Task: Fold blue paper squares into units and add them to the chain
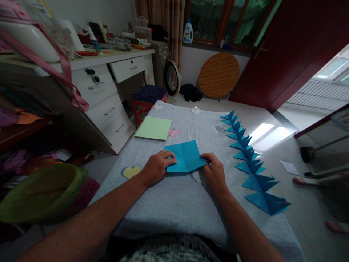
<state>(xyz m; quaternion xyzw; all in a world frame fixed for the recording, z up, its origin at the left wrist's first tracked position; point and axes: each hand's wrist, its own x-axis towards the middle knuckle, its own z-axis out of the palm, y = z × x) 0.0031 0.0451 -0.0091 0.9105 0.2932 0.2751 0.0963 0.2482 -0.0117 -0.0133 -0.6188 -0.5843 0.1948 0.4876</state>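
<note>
A creased blue paper sheet (185,155) lies on the grey cloth-covered surface (174,200) in front of me. My left hand (156,168) pinches its lower left corner, fingers curled over the edge. At the lower right corner my right hand (216,171) grips the paper the same way. Both near corners look folded in, so the near edge forms a slant on each side.
A row of several folded blue paper pieces (249,162) runs along the right side of the cloth. A light green pad of paper (154,128) lies at the far left. A white desk with drawers (109,94) stands to the left, a red stool (147,100) behind.
</note>
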